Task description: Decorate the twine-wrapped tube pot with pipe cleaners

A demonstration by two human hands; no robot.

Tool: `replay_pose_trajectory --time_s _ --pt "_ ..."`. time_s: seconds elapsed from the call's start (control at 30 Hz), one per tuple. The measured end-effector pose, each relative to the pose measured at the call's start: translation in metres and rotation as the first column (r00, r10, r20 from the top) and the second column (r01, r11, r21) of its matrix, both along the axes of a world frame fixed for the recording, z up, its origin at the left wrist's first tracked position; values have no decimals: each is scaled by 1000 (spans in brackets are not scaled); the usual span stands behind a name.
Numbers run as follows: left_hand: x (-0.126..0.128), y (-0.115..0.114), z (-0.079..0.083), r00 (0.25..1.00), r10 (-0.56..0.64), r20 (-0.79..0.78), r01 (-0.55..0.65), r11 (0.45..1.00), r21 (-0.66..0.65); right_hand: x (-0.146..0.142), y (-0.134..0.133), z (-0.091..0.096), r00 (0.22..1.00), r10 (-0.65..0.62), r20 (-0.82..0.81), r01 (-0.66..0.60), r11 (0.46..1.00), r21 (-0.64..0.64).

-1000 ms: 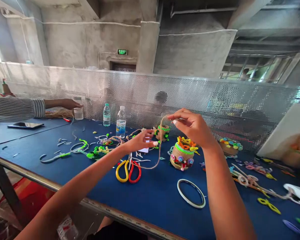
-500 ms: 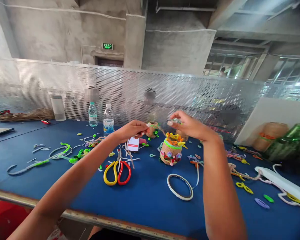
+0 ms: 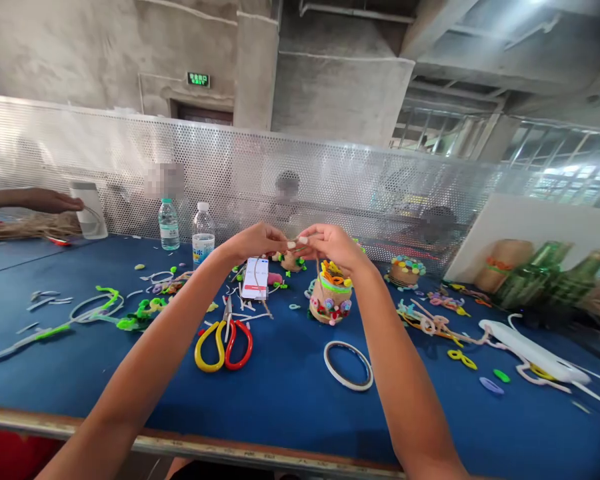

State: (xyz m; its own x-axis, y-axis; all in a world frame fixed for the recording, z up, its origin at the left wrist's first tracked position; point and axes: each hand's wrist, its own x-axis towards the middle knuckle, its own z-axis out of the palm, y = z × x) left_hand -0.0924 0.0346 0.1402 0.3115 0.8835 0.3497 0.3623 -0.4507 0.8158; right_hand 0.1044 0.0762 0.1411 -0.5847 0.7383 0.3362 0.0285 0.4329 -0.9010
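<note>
My left hand (image 3: 265, 241) and my right hand (image 3: 329, 244) meet in front of me above the table, fingertips nearly touching. Both pinch a thin brown jute string (image 3: 296, 244), of which only short bits show between the fingers. Just below my right hand stands a small twine-wrapped jar (image 3: 331, 308), decorated with orange and yellow loops at the top, a green band and coloured flowers. Beneath my left hand lies a phone (image 3: 255, 279) with a lit screen. Behind the hands, another jar (image 3: 293, 261) with green trim is partly hidden.
Yellow-and-red scissors (image 3: 225, 341) and a white tape roll (image 3: 349, 365) lie nearer me. Two water bottles (image 3: 169, 225) stand at the back. Another person's hand (image 3: 55, 199) holds twine at far left. Right: glue gun (image 3: 530, 353), green bottles (image 3: 543, 277), pipe-cleaner pieces (image 3: 463, 360).
My right hand has moved left and closed on the string beside my left hand. The view has shifted right, and another person's hand has come in at the left.
</note>
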Motion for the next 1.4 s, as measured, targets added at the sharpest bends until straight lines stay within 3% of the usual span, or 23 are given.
replay_pose_trajectory --time_s 0.17,0.3,0.37,0.43,0.5,0.6,0.67,0.73,0.83,0.9,1.0,1.07,1.17,1.3,1.4 --pt "-10 15 -9 999 9 35 -9 1000 -5 7 2 1 1000 24 2 -24 997 70" --pt "-21 16 -10 998 -47 -45 44 997 -56 19 -3 7 970 82 229 -144 952 269" --pt "-27 12 -7 985 -120 -124 105 987 -118 24 -6 10 935 -26 354 -127 906 403" --pt "-30 6 -4 972 -215 -98 199 968 -152 23 -7 10 894 -205 399 -51 838 544" --pt "-31 3 -4 961 -274 42 277 955 -106 16 -6 7 873 -350 340 51 758 650" --pt "-26 3 -11 922 -287 260 294 956 13 -3 -2 -3 840 -543 -12 399 602 691" --pt "-19 6 -18 895 -297 333 299 953 44 -16 3 -10 725 -624 -291 661 512 549" --pt "-10 8 -24 865 -314 392 317 947 59 -26 10 -16 657 -620 -428 754 549 362" --pt "6 7 -27 811 -318 491 309 945 102 -35 20 -19 717 -538 -442 667 714 213" --pt "15 3 -23 745 -292 600 255 955 148 -38 24 -19 750 -488 -446 603 782 156" --pt "24 -3 -14 585 -216 782 168 975 144 -42 25 -20 737 -440 -513 548 833 73" --pt "27 -4 -11 545 -141 827 122 989 89 -43 22 -21 718 -401 -569 511 859 39" --pt "28 1 -14 686 -28 727 -40 996 76 -37 15 -20 767 -274 -580 399 912 97" --pt "24 8 -22 906 59 419 -220 912 346 -22 3 -13 933 -135 -332 247 914 321" --pt "21 9 -23 957 71 282 -208 844 494 -16 -4 -9 980 -132 -149 183 896 405"
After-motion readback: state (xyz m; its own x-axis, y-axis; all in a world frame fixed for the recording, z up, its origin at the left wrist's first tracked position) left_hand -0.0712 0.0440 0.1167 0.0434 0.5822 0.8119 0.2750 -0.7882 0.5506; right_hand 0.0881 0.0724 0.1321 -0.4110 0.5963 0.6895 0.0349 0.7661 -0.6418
